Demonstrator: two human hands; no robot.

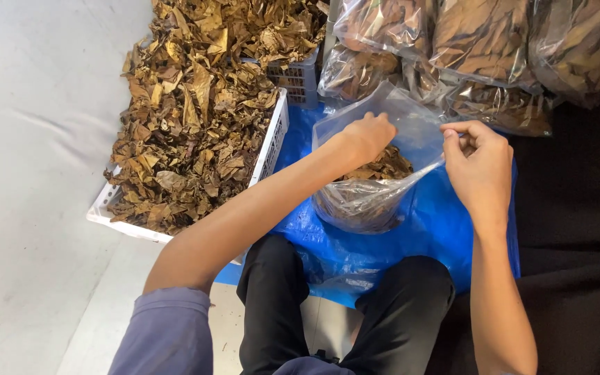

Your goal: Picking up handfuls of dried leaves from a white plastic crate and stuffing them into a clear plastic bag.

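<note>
A clear plastic bag [366, 201] partly filled with dry brown leaves [387, 167] stands on a blue tarp [425, 229] in front of my knees. My left hand [366, 137] reaches into the bag's open mouth, fingers curled down over the leaves inside. My right hand [479, 167] pinches the bag's right rim and holds the mouth open.
A white slatted crate [267, 149] heaped with dry brown leaves [189, 118] lies at the left on a pale floor. Several filled clear bags [484, 42] of leaves are stacked behind the tarp. Dark cloth [578, 222] covers the right side.
</note>
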